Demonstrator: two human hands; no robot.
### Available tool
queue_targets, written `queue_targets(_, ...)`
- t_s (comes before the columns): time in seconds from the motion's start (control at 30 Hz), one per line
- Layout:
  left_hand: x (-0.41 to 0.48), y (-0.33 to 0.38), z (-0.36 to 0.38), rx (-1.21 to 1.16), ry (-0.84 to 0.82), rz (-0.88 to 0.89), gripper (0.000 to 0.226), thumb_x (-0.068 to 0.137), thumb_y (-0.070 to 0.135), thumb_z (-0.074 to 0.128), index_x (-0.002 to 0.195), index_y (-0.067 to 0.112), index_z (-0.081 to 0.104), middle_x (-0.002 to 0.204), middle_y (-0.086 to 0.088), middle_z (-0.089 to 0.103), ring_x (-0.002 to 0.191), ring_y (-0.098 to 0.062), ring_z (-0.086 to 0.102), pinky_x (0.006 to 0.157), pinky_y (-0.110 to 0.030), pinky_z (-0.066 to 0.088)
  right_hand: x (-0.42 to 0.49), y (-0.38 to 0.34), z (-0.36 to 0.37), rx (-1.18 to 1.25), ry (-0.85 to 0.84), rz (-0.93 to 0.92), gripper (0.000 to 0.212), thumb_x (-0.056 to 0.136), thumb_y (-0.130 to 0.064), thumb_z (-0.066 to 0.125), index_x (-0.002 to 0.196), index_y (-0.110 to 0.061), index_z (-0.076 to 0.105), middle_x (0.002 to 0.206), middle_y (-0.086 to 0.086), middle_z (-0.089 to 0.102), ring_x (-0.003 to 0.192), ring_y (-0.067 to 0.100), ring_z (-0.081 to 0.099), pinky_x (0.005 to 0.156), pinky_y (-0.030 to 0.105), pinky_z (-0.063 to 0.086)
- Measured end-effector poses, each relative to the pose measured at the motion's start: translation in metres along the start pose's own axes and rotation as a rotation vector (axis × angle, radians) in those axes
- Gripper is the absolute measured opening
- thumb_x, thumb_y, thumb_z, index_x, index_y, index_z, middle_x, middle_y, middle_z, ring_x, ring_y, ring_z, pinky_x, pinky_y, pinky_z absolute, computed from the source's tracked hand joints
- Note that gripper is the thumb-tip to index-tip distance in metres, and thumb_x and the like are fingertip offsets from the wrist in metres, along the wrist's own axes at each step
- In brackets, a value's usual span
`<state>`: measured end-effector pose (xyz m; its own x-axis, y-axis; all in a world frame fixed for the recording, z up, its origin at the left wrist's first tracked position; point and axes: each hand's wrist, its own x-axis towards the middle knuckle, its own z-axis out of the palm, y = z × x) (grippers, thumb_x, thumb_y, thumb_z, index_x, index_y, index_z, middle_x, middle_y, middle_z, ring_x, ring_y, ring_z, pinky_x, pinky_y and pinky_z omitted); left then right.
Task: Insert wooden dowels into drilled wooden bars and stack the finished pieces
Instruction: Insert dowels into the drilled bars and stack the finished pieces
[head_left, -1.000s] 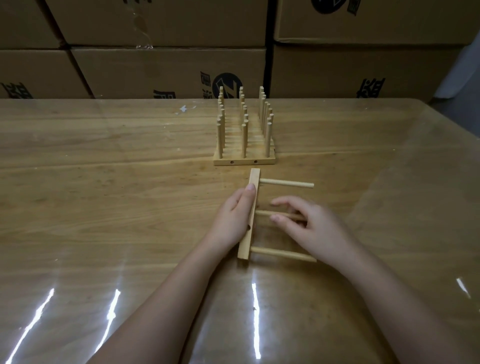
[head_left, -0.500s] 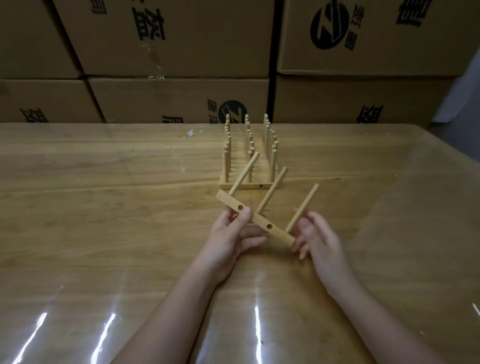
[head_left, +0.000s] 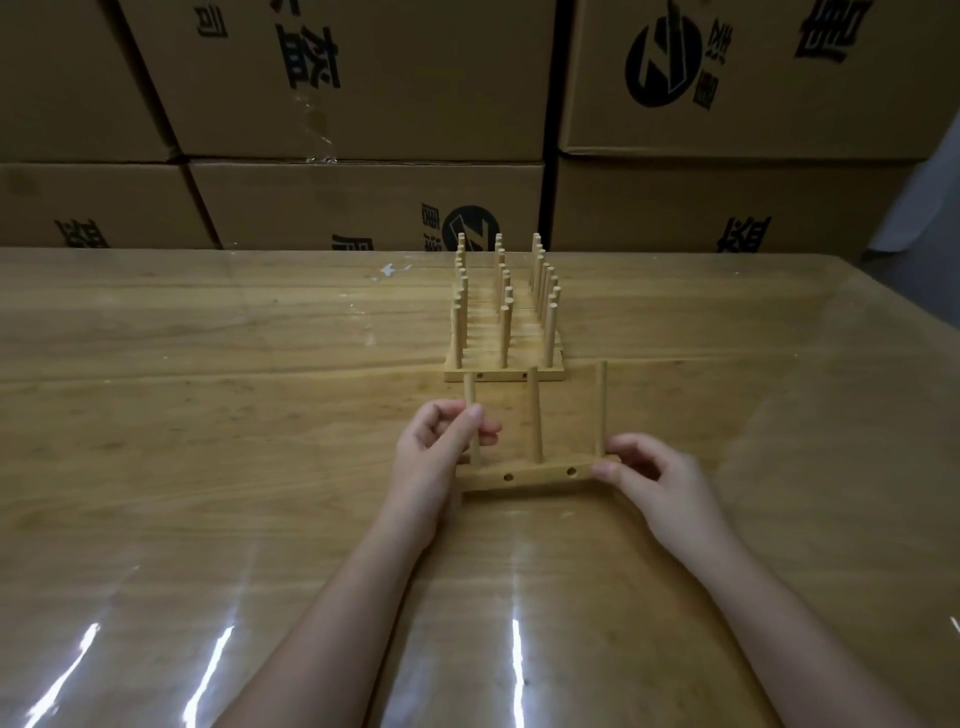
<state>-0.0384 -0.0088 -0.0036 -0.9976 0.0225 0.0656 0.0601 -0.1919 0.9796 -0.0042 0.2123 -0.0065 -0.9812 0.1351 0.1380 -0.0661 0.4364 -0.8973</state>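
A wooden bar (head_left: 535, 474) with three dowels standing up from it is held level just above the table, its two side holes facing me. My left hand (head_left: 434, 457) pinches the left dowel (head_left: 471, 415) near the bar's left end. My right hand (head_left: 652, 480) pinches the bar's right end below the right dowel (head_left: 601, 405). The middle dowel (head_left: 535, 415) stands free between them. Right behind it, a row of several finished bars with upright dowels (head_left: 504, 332) sits packed together on the table.
The wooden table (head_left: 208, 415) has a glossy transparent cover with bright light streaks near me. Stacked cardboard boxes (head_left: 363, 104) form a wall along the far edge. A small white mark (head_left: 389, 270) lies left of the finished row.
The bar with three dowels, lying flat a second ago, was lifted and turned so the dowels point up and the bar runs left to right. The view tilted up.
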Motion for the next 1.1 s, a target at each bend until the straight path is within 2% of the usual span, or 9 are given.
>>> queue_targets(0.07, 0.001, 0.002, 0.001, 0.032, 0.024, -0.004, 0.034, 0.080, 0.049, 0.057, 0.092, 0.019, 0.064, 0.083, -0.003, 0.073, 0.075, -0.014, 0.067, 0.069, -0.031, 0.049, 0.000, 0.000, 0.003, -0.044, -0.027, 0.002, 0.022, 0.073, -0.025, 0.076, 0.078, -0.039, 0.061, 0.088, -0.005, 0.063, 0.082, 0.001, 0.056, 0.063, 0.007, 0.038)
queue_targets(0.13, 0.001, 0.004, 0.004, 0.012, 0.006, 0.008, 0.038, 0.085, 0.052, 0.045, 0.089, 0.022, 0.068, 0.075, 0.003, 0.069, 0.069, -0.011, 0.063, 0.067, -0.029, 0.050, 0.000, 0.000, 0.003, -0.100, -0.062, -0.001, 0.021, 0.072, -0.028, 0.077, 0.080, -0.038, 0.060, 0.092, -0.009, 0.060, 0.084, -0.001, 0.055, 0.067, 0.009, 0.038)
queue_targets(0.23, -0.004, 0.009, 0.012, 0.028, -0.034, 0.048, 0.042, 0.087, 0.053, 0.041, 0.074, 0.028, 0.072, 0.062, 0.009, 0.056, 0.061, -0.006, 0.054, 0.062, -0.022, 0.049, -0.002, 0.001, 0.003, -0.263, -0.142, -0.021, 0.021, 0.071, -0.038, 0.075, 0.088, -0.033, 0.063, 0.098, -0.016, 0.051, 0.091, 0.000, 0.052, 0.076, 0.018, 0.041)
queue_targets(0.33, -0.007, 0.012, 0.015, 0.111, -0.054, 0.044, 0.045, 0.085, 0.054, 0.040, 0.056, 0.026, 0.060, 0.055, 0.008, 0.044, 0.053, -0.008, 0.042, 0.055, -0.025, 0.038, -0.002, -0.001, 0.002, -0.318, -0.188, -0.094, 0.023, 0.074, -0.041, 0.069, 0.094, -0.031, 0.065, 0.100, -0.019, 0.054, 0.102, 0.001, 0.046, 0.086, 0.024, 0.042)
queue_targets(0.4, -0.008, 0.012, 0.013, 0.145, -0.091, 0.068, 0.046, 0.087, 0.054, 0.037, 0.053, 0.026, 0.051, 0.055, 0.008, 0.042, 0.051, -0.009, 0.037, 0.052, -0.025, 0.033, -0.004, -0.004, 0.002, -0.258, -0.164, -0.176, 0.018, 0.079, -0.037, 0.065, 0.097, -0.036, 0.064, 0.103, -0.023, 0.057, 0.106, -0.002, 0.043, 0.089, 0.020, 0.038)
queue_targets(0.53, -0.007, 0.013, 0.014, 0.160, -0.114, 0.107, 0.044, 0.089, 0.049, 0.035, 0.050, 0.029, 0.042, 0.052, 0.007, 0.039, 0.049, -0.008, 0.033, 0.050, -0.023, 0.031, -0.007, -0.007, 0.005, -0.084, -0.114, -0.188, 0.025, 0.087, -0.018, 0.061, 0.096, -0.041, 0.064, 0.098, -0.022, 0.065, 0.101, -0.005, 0.055, 0.086, 0.013, 0.040)
queue_targets(0.73, -0.008, 0.012, 0.017, 0.170, -0.096, 0.127, 0.040, 0.087, 0.040, 0.034, 0.049, 0.028, 0.038, 0.052, 0.004, 0.035, 0.049, -0.010, 0.030, 0.049, -0.024, 0.029, -0.007, -0.008, 0.008, -0.042, -0.084, -0.131, 0.022, 0.085, -0.012, 0.062, 0.083, -0.033, 0.070, 0.086, -0.018, 0.069, 0.088, -0.009, 0.058, 0.073, 0.002, 0.036)
queue_targets(0.97, -0.006, 0.012, 0.018, 0.126, -0.106, 0.137, 0.033, 0.084, 0.032, 0.034, 0.052, 0.023, 0.032, 0.046, 0.006, 0.031, 0.045, -0.009, 0.025, 0.044, -0.021, 0.026, -0.008, -0.010, 0.008, -0.112, -0.085, -0.136, 0.016, 0.087, -0.016, 0.059, 0.085, -0.030, 0.068, 0.090, -0.016, 0.067, 0.091, -0.006, 0.056, 0.075, 0.005, 0.037)
queue_targets(1.1, -0.002, 0.015, 0.018, 0.125, -0.134, 0.102, 0.034, 0.082, 0.031, 0.034, 0.048, 0.028, 0.033, 0.044, 0.007, 0.029, 0.044, -0.010, 0.023, 0.043, -0.021, 0.025, -0.006, -0.009, 0.010, -0.155, -0.082, -0.146, 0.012, 0.088, -0.016, 0.059, 0.089, -0.024, 0.068, 0.091, -0.015, 0.066, 0.093, 0.000, 0.056, 0.080, 0.016, 0.041)
